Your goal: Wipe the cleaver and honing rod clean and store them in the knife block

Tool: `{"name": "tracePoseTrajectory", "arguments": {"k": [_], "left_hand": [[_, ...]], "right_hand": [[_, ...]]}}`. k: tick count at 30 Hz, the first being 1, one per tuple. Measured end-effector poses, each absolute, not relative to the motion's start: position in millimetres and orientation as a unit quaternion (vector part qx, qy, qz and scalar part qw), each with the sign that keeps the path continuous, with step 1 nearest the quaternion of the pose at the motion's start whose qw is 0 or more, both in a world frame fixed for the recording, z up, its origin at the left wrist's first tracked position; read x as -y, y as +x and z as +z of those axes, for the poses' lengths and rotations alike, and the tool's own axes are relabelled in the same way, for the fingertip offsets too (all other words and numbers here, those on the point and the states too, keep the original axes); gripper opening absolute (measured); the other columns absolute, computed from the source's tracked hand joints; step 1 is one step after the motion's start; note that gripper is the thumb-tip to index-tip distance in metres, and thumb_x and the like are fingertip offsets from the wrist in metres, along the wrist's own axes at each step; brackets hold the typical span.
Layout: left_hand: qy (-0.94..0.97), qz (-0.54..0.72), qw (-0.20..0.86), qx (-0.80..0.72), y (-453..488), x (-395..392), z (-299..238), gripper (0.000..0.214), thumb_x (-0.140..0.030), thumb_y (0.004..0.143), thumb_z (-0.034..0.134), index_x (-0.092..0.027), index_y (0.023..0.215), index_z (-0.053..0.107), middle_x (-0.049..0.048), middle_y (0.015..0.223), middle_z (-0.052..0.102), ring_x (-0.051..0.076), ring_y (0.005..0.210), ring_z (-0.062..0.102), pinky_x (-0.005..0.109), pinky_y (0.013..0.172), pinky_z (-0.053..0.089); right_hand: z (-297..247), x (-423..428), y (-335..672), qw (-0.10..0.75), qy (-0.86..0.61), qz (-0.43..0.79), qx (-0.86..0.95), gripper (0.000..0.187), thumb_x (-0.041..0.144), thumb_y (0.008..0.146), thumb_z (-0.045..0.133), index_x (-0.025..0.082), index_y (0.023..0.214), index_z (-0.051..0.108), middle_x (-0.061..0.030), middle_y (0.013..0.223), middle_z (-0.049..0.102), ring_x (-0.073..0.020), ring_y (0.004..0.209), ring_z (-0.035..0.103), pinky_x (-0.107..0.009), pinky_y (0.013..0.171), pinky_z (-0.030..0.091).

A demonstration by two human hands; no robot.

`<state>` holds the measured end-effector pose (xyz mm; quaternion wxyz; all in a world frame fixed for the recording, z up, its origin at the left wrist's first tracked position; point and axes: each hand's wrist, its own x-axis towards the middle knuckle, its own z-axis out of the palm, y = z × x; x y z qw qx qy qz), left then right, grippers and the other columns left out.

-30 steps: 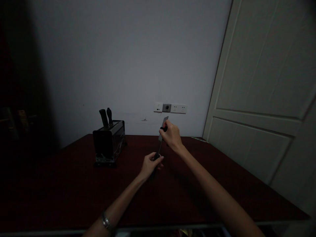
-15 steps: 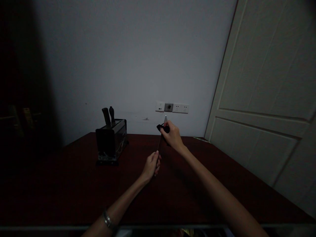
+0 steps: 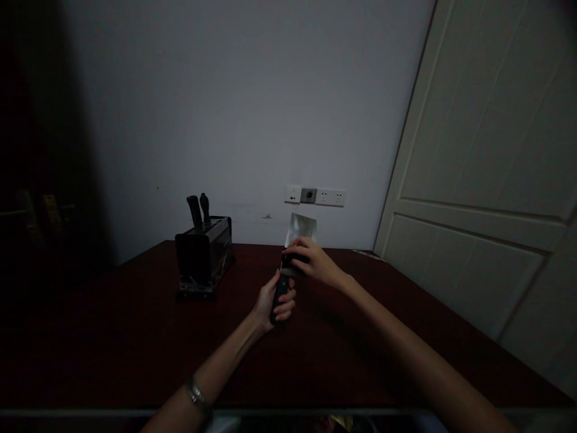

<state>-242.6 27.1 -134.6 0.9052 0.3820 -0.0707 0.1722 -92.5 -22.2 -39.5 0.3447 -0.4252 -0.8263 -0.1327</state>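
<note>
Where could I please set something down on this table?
Bare tabletop shows between the black holder and left forearm, and right of the right forearm. Left hand, right hand and cleaver crowd the air over the middle. Far left is too dark to judge.

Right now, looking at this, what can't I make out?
All in the head view:
Middle of the cleaver blade: behind the right hand and a black item.
What the black item is: partly covered by that hand, and dark.
Whatever is below the two handles: hidden inside the black holder.
Objects below the table edge: cut off by the picture's bottom.
</note>
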Motion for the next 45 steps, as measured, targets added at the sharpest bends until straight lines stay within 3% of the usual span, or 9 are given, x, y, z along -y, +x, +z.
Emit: {"name": "tracePoseTrajectory", "arguments": {"k": [4, 8, 14, 19, 25, 31, 38, 45], "left_hand": [[0.368, 0.154, 0.912, 0.092, -246, -29, -134, 0.036, -0.050, 0.085, 0.039, -0.015, 0.082, 0.049, -0.0078, 0.048, 0.030, 0.002, 0.029, 0.014, 0.013, 0.024, 0.016], [0.364, 0.149, 0.915, 0.093, -249, -27, -130, 0.034, -0.047, 0.086, 0.038, -0.015, 0.082, 0.048, -0.0076, 0.050, 0.030, 0.002, 0.029, 0.013, 0.013, 0.025, 0.015], [0.365, 0.140, 0.915, 0.097, -250, -27, -132, 0.033, -0.047, 0.085, 0.040, -0.015, 0.081, 0.047, -0.0079, 0.049, 0.029, 0.002, 0.030, 0.012, 0.013, 0.025, 0.015], [0.371, 0.129, 0.913, 0.106, -250, -26, -136, 0.029, -0.044, 0.084, 0.042, -0.015, 0.081, 0.046, -0.0080, 0.050, 0.029, 0.002, 0.030, 0.012, 0.013, 0.025, 0.016], [0.380, 0.118, 0.912, 0.102, -249, -25, -134, 0.035, -0.051, 0.084, 0.041, -0.017, 0.078, 0.044, -0.0080, 0.049, 0.029, 0.003, 0.029, 0.012, 0.013, 0.025, 0.016], [0.373, 0.128, 0.915, 0.088, -247, -26, -140, 0.031, -0.046, 0.084, 0.043, -0.016, 0.079, 0.045, -0.0081, 0.049, 0.029, 0.002, 0.030, 0.012, 0.013, 0.026, 0.015], [0.373, 0.113, 0.917, 0.079, -245, -25, -140, 0.038, -0.053, 0.084, 0.041, -0.016, 0.077, 0.046, -0.0077, 0.048, 0.031, 0.003, 0.029, 0.015, 0.014, 0.025, 0.016], [0.387, 0.139, 0.910, 0.052, -242, -29, -146, 0.035, -0.049, 0.083, 0.044, -0.015, 0.078, 0.046, -0.0078, 0.049, 0.031, 0.002, 0.030, 0.015, 0.014, 0.026, 0.016]], "right_hand": [[-41, 28, -100, 0.296, -0.418, -0.163, 0.844, 0.031, 0.032, 0.086, 0.050, 0.023, 0.114, 0.059, -0.0101, 0.109, 0.050, -0.0203, 0.102, 0.047, -0.038, 0.088, 0.043], [-36, 31, -97, 0.269, -0.412, -0.158, 0.856, 0.031, 0.029, 0.086, 0.049, 0.024, 0.115, 0.058, -0.0106, 0.110, 0.049, -0.0212, 0.102, 0.047, -0.039, 0.088, 0.043], [-33, 31, -100, 0.262, -0.409, -0.100, 0.868, 0.014, 0.024, 0.081, 0.057, 0.021, 0.093, 0.065, -0.0057, 0.095, 0.053, -0.0180, 0.093, 0.049, -0.035, 0.083, 0.044], [-31, 31, -108, 0.258, -0.414, -0.120, 0.865, 0.010, 0.020, 0.080, 0.058, 0.019, 0.088, 0.063, -0.0063, 0.094, 0.051, -0.0182, 0.092, 0.047, -0.034, 0.082, 0.042], [-16, 33, -105, 0.188, -0.407, -0.075, 0.891, 0.004, 0.015, 0.073, 0.063, 0.018, 0.075, 0.063, -0.0040, 0.089, 0.054, -0.0173, 0.088, 0.048, -0.030, 0.078, 0.043], [-26, 30, -113, 0.229, -0.435, -0.137, 0.860, 0.005, 0.017, 0.075, 0.061, 0.017, 0.078, 0.063, -0.0055, 0.089, 0.053, -0.0178, 0.086, 0.048, -0.031, 0.075, 0.041], [-16, 31, -108, 0.145, -0.424, -0.130, 0.884, 0.006, 0.015, 0.066, 0.067, 0.019, 0.070, 0.064, -0.0028, 0.082, 0.055, -0.0176, 0.081, 0.049, -0.030, 0.071, 0.041], [-34, 29, -114, 0.181, -0.465, -0.203, 0.842, 0.006, 0.020, 0.074, 0.063, 0.018, 0.079, 0.064, -0.0060, 0.089, 0.056, -0.0182, 0.083, 0.050, -0.031, 0.070, 0.040]]}}
